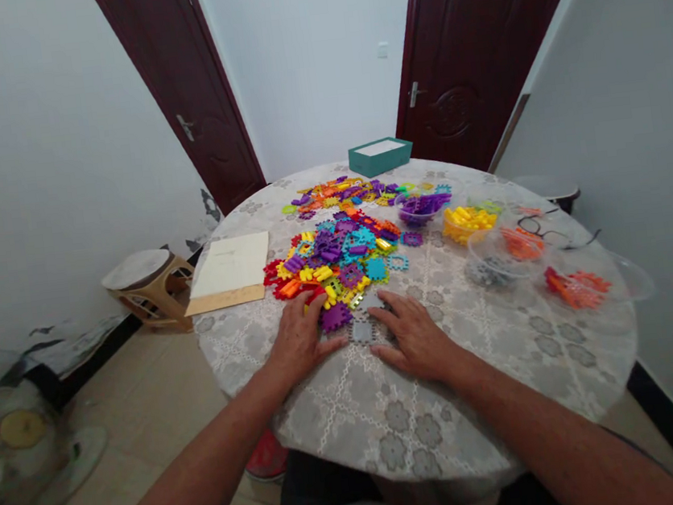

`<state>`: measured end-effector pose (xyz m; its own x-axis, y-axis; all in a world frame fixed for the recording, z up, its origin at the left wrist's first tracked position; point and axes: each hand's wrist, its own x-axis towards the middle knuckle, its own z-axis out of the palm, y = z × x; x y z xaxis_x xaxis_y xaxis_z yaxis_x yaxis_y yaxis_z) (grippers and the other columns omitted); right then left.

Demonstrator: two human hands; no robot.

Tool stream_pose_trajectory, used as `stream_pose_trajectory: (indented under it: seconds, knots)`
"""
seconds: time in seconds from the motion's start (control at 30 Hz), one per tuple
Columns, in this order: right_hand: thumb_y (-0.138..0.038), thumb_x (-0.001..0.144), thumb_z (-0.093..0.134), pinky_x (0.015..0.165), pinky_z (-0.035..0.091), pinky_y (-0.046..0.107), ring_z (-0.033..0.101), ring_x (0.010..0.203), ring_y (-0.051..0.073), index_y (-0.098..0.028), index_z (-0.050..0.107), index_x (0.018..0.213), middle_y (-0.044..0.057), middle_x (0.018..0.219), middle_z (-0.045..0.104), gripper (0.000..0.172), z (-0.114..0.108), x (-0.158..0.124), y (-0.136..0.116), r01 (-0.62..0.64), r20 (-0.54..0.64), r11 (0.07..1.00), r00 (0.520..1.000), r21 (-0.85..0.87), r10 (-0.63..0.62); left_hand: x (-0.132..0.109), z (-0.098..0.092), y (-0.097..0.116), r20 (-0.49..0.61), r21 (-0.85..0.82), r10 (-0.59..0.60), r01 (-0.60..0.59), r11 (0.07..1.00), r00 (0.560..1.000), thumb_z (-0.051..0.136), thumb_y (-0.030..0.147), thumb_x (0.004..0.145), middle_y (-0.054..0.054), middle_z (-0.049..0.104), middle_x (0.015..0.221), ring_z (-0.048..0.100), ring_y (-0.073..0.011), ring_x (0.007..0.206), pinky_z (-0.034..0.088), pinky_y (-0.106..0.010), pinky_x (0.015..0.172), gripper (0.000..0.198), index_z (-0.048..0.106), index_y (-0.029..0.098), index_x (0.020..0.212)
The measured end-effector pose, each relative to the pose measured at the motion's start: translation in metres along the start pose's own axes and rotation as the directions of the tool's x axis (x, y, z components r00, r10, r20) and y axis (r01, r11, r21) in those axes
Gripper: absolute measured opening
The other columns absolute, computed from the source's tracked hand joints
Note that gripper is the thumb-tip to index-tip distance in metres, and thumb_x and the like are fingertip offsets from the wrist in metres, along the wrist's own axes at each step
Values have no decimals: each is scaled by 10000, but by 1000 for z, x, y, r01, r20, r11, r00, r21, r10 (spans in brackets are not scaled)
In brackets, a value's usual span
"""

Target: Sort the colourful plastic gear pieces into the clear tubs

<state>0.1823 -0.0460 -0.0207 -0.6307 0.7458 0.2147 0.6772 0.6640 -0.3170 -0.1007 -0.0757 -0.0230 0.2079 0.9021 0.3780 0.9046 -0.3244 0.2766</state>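
Observation:
My left hand rests at the near left edge of a pile of plastic building pieces, its thumb and fingers spread. A purple toothed square lies beside its fingertips; I cannot tell whether they touch it. Across from it, my right hand is on the table with its fingers apart. Between the two hands is a grey toothed square, lying flat. A second grey piece sits just behind it, partly covered by my right fingertips. Neither hand visibly grips anything.
Clear tubs of sorted pieces stand to the right: purple, yellow, orange, grey. Eyeglasses lie near them. A notebook is at the left, a green box at the back.

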Motion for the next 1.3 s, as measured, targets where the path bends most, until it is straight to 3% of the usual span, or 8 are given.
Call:
stream_pose_trajectory:
  seconds: [0.37, 0.57, 0.73, 0.87, 1.0, 1.17, 1.3]
  knots:
    - [-453, 924, 635, 1206, 288, 612, 369, 1481, 377, -196, 556, 1448, 194, 1639, 346, 588, -6, -5, 29, -149, -87, 987, 986, -55, 144, 29, 32, 47, -55, -1, 31, -31, 1000, 998, 791, 581, 783, -169, 470, 1459, 423, -403, 1388, 319, -636, 1186, 792, 498, 266, 1448]
    - [-367, 921, 607, 1220, 308, 539, 363, 1491, 347, -169, 546, 1458, 199, 1621, 364, 576, -8, -6, 49, -209, -129, 975, 972, -72, 199, 57, 48, 76, -119, 44, 81, -76, 996, 990, 785, 447, 795, -189, 453, 1503, 211, -480, 1523, 227, -697, 1212, 713, 525, 223, 1420]
    - [-391, 934, 594, 1205, 339, 525, 410, 1461, 355, -142, 545, 1453, 221, 1590, 408, 578, -9, -2, 63, -296, -185, 951, 943, -84, 277, 81, 56, 89, -93, 40, 150, -146, 988, 984, 727, 418, 846, -171, 491, 1491, 227, -455, 1531, 159, -694, 1235, 663, 515, 225, 1444]
    - [-383, 941, 580, 1201, 349, 533, 435, 1443, 354, -114, 496, 1486, 232, 1551, 464, 614, -11, -1, 76, -326, -205, 944, 929, -54, 309, 91, 57, 87, -76, 20, 184, -183, 983, 980, 692, 318, 867, -135, 535, 1472, 273, -424, 1512, 170, -685, 1234, 559, 574, 260, 1410]
    - [-313, 937, 551, 1201, 358, 529, 448, 1433, 327, -112, 407, 1555, 218, 1533, 495, 666, -13, -1, 87, -313, -211, 950, 927, 14, 309, 89, 50, 70, -87, -17, 284, -286, 958, 955, 590, 159, 897, -86, 617, 1395, 335, -356, 1488, 257, -625, 1228, 388, 685, 272, 1255]
    - [-164, 897, 494, 1193, 381, 495, 492, 1399, 303, -100, 448, 1531, 202, 1492, 544, 639, -19, -3, 94, -337, -234, 941, 912, 39, 337, 88, 39, 52, -12, -82, 412, -412, 908, 911, 544, 36, 815, -78, 666, 1339, 411, -301, 1446, 316, -556, 1225, 496, 704, 251, 1232]
    - [-147, 921, 477, 1160, 414, 420, 560, 1332, 280, -101, 570, 1420, 187, 1414, 614, 510, -39, -13, 95, -372, -148, 928, 918, 5, 369, 88, 33, 54, 89, -138, 481, -468, 873, 872, 565, 71, 757, -85, 685, 1319, 465, -313, 1410, 267, -581, 1245, 540, 698, 247, 1250]
